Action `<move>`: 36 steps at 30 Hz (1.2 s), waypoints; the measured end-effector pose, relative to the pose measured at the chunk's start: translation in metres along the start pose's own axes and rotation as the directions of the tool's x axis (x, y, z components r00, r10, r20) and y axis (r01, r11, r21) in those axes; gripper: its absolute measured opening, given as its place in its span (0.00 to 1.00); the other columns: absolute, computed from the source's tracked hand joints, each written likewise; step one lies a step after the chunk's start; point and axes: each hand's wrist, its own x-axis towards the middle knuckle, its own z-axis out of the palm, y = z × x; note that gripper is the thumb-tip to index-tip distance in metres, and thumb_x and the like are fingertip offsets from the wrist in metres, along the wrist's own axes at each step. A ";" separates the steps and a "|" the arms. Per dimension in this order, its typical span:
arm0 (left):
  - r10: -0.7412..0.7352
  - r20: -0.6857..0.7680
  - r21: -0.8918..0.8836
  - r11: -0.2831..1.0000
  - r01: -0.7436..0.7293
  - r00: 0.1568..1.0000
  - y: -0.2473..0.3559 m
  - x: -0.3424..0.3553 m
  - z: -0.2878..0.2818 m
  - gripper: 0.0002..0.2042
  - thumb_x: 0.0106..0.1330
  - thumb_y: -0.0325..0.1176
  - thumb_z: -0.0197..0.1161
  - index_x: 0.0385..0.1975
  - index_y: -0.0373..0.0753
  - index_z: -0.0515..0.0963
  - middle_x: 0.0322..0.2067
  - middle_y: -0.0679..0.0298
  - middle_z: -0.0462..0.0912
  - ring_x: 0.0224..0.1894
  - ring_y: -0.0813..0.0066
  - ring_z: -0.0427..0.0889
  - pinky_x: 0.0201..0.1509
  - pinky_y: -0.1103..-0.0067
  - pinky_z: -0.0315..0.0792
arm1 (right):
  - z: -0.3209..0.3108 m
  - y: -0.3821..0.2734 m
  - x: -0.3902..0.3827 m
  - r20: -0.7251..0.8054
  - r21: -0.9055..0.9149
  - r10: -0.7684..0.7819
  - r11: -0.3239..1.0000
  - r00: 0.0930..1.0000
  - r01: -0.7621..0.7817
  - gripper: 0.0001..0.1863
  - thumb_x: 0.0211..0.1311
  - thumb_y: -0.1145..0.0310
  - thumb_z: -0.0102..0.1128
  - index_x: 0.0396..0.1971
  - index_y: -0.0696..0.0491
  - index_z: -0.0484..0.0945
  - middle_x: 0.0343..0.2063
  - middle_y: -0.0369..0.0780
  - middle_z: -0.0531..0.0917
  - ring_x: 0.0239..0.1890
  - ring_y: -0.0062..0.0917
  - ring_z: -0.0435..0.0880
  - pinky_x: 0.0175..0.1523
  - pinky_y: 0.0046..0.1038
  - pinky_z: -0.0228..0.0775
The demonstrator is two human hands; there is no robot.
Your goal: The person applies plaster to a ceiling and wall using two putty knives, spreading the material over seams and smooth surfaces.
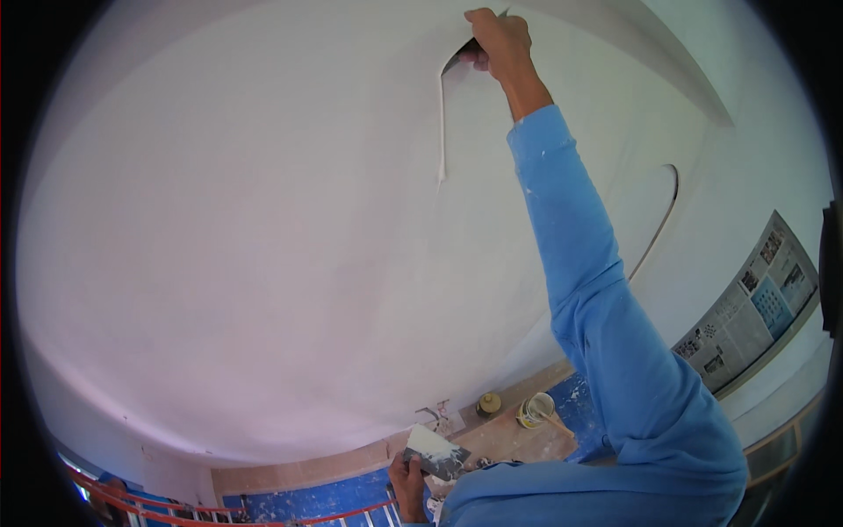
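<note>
High on the pale wall (290, 228), my right hand (509, 42) is closed around a dark, flat putty knife (457, 56). The blade's edge meets the wall at the top of a narrow white strip of filler (442, 123), which runs down and ends in a small blob. Low in the view my left hand (407, 487) grips a wide grey filling knife (439, 461) with white filler spread over its blade. My right arm is stretched far up, in a blue sleeve spotted with white.
Below stand an open tub (536, 409) with a stick-like handle in it and a dark tin (489, 404), by a brown board (507, 439). Blue sheeting (307, 501) covers the floor. Red ladder rails (347, 515) cross the lower left. Newspaper (746, 307) hangs at right, near a curved slot (657, 233).
</note>
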 end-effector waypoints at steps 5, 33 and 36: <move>-0.011 -0.023 -0.050 0.999 0.009 1.000 -0.003 0.000 0.002 0.08 0.67 0.27 0.58 0.37 0.27 0.77 0.28 0.60 0.83 0.27 0.78 0.81 0.30 0.80 0.79 | 0.017 -0.041 0.021 0.029 -0.106 -0.169 0.979 0.985 0.171 0.20 0.60 0.65 0.53 0.26 0.72 0.76 0.19 0.51 0.81 0.14 0.34 0.79 0.18 0.33 0.71; 0.000 -0.044 -0.873 0.486 -0.039 0.999 0.064 0.019 0.050 0.11 0.65 0.24 0.54 0.46 0.32 0.73 0.45 0.57 0.81 0.50 0.65 0.81 0.57 0.69 0.76 | -0.121 0.160 -0.351 0.882 0.319 -0.344 0.939 0.322 0.127 0.29 0.58 0.87 0.54 0.60 0.53 0.75 0.49 0.45 0.79 0.49 0.36 0.82 0.50 0.31 0.75; 0.020 -0.083 -0.827 0.556 -0.080 0.996 0.074 0.018 0.055 0.12 0.69 0.24 0.52 0.50 0.31 0.71 0.47 0.56 0.80 0.52 0.64 0.81 0.60 0.67 0.75 | -0.129 0.181 -0.370 0.941 0.270 -0.268 0.963 0.207 0.019 0.41 0.47 0.91 0.52 0.67 0.51 0.68 0.54 0.45 0.74 0.53 0.35 0.78 0.55 0.29 0.72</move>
